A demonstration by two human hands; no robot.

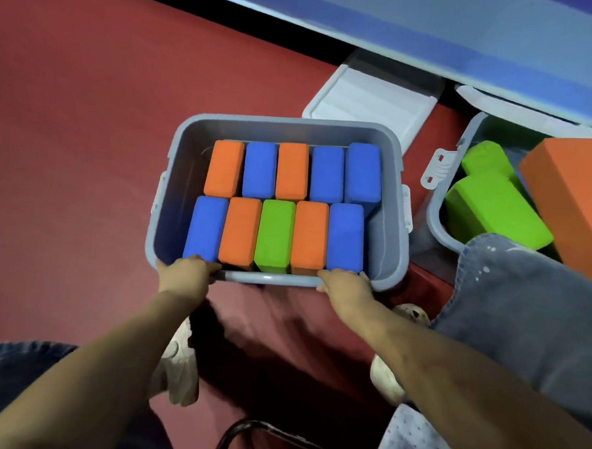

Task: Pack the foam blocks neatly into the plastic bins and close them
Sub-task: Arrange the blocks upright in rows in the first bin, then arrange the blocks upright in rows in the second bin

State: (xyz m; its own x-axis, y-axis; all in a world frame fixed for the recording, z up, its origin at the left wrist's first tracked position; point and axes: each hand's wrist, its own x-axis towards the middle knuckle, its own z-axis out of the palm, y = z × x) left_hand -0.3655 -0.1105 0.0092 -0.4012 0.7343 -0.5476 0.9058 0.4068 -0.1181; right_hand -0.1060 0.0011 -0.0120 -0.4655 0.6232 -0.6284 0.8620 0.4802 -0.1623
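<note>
A grey plastic bin (pixel 186 139) stands open on the red floor, filled with two rows of upright foam blocks in orange, blue and green, such as the green block (pixel 274 235) in the near row. My left hand (pixel 185 273) grips the bin's near rim at the left corner, fingers curled over the edge. At the right end of the same rim my right hand (pixel 344 284) holds on the same way. A second open bin (pixel 440 228) at the right holds larger green blocks (pixel 494 207) and a big orange block (pixel 573 201).
A white lid (pixel 369 101) lies on the floor behind the first bin, and another lid (pixel 520 109) sits behind the second. A blue ledge (pixel 469 37) runs along the back. My jeans-clad knees, white shoes and a dark chair frame (pixel 259 432) are near me.
</note>
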